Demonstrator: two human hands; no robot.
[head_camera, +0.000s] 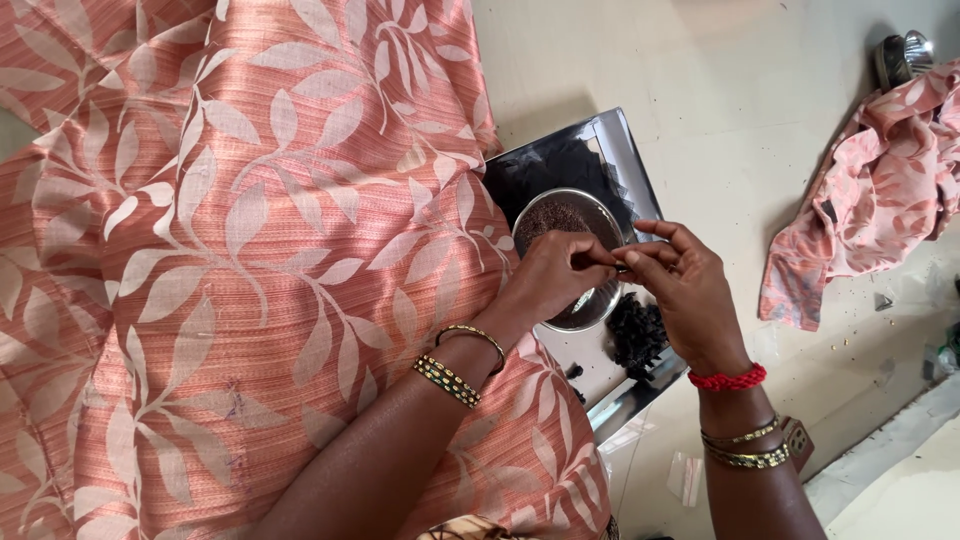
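I see my left hand (555, 275) and right hand (685, 290) pinching one small dark piece (622, 266), perhaps, over the half-filled steel bowl (570, 225); a dark pile (636, 335) remains.

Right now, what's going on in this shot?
A person sits on the floor with peach leaf-print fabric over the lap. Both hands meet above a small steel bowl of dark fine grains: the left hand and right hand pinch something tiny between their fingertips, too small to identify. The bowl sits on a shiny steel tray, beside a pile of dark lumps. Another bundle of the same kind of cloth lies on the floor to the right.
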